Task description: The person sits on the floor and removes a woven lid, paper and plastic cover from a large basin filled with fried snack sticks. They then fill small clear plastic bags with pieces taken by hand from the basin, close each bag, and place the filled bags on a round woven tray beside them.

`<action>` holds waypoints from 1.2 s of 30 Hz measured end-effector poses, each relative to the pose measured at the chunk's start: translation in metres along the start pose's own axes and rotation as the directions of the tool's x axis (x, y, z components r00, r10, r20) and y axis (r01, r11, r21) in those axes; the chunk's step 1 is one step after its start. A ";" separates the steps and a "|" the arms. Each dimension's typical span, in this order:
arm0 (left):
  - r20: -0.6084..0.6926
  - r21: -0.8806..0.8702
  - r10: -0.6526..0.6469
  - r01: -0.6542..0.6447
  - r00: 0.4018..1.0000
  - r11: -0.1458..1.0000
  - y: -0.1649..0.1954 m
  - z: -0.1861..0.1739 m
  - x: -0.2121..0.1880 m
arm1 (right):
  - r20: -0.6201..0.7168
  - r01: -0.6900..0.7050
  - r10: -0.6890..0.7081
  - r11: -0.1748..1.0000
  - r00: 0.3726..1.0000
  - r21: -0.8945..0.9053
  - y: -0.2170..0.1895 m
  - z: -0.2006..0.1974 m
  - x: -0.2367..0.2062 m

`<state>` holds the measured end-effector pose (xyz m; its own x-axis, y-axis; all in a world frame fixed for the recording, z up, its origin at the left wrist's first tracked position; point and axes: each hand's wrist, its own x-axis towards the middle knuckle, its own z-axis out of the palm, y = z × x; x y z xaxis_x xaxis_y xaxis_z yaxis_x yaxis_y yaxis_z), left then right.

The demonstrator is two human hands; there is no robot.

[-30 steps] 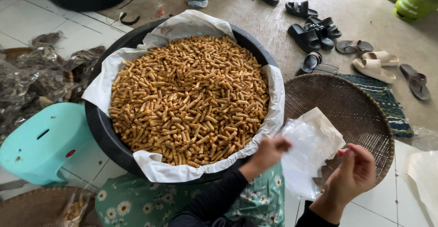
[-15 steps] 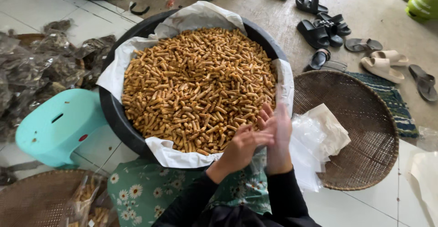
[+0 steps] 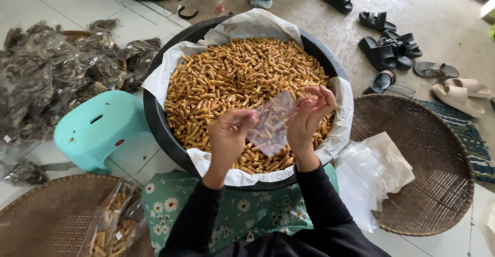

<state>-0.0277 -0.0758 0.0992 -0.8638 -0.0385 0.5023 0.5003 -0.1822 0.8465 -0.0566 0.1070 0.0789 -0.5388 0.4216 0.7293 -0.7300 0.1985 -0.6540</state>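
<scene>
Two hands: both raised over the near half of the tub, a little apart, each pinching one side of the same small bag.
Tub [image 3: 154,123]: big, round, black, lined with white paper [image 3: 247,25] that folds out over the rim.
Snack sticks [image 3: 232,86]: short, golden-brown, tube-shaped pieces heaped almost to the rim, rough and dry in look.
Right tray [image 3: 438,185]: round, shallow, woven in dark brown wicker, on the floor just right of the tub.
Left tray [image 3: 46,221]: a second woven round, lighter brown, at the lower left corner.
Stool [image 3: 98,128]: mint-green plastic, rounded square top with a slot, touching the tub's left side.
Dark packets [image 3: 46,76]: crinkled clear bags of dark contents piled on the white tiles behind the stool.
Empty bags [image 3: 371,174]: loose stack of clear, glossy plastic bags on the right tray's near edge.
Filled packs [image 3: 118,221]: clear packs holding the same golden sticks, lying on the left tray.
Sandals [image 3: 386,50]: black and beige pairs scattered on the grey floor at upper right.
Left hand [image 3: 229,135]: fingers closed on the bag's left edge.
Right hand [image 3: 309,115]: thumb and fingertips clamped on its right edge.
Small bag [image 3: 272,123]: clear, thin, empty, held between the hands above the sticks.
</scene>
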 end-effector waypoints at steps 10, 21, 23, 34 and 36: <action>0.276 0.574 0.343 -0.440 0.898 0.691 0.049 -0.054 0.036 | 0.681 0.721 -0.356 0.584 0.640 -0.373 -0.101 0.029 0.024; 0.507 0.524 0.546 -0.742 0.666 0.418 0.034 -0.064 0.045 | 0.813 0.739 -0.307 0.640 0.496 -0.209 -0.092 0.025 0.018; 0.455 0.546 0.583 -0.728 0.673 0.414 0.027 -0.055 0.035 | 0.827 0.729 -0.281 0.652 0.487 -0.207 -0.088 0.022 0.007; -0.222 0.212 0.590 -0.552 0.776 0.806 -0.029 -0.033 -0.002 | 0.816 0.582 -0.114 0.756 0.567 -0.300 -0.073 0.005 -0.042; -0.473 -0.231 0.245 -0.387 0.846 0.893 -0.043 -0.027 -0.003 | 0.826 0.550 -0.084 0.783 0.557 -0.291 -0.071 0.006 -0.044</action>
<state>-0.0487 -0.0942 0.0564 -0.6364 -0.5419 0.5490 0.7676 -0.3744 0.5203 0.0166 0.0690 0.0951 -0.5865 -0.5126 0.6271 -0.7451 0.6450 -0.1696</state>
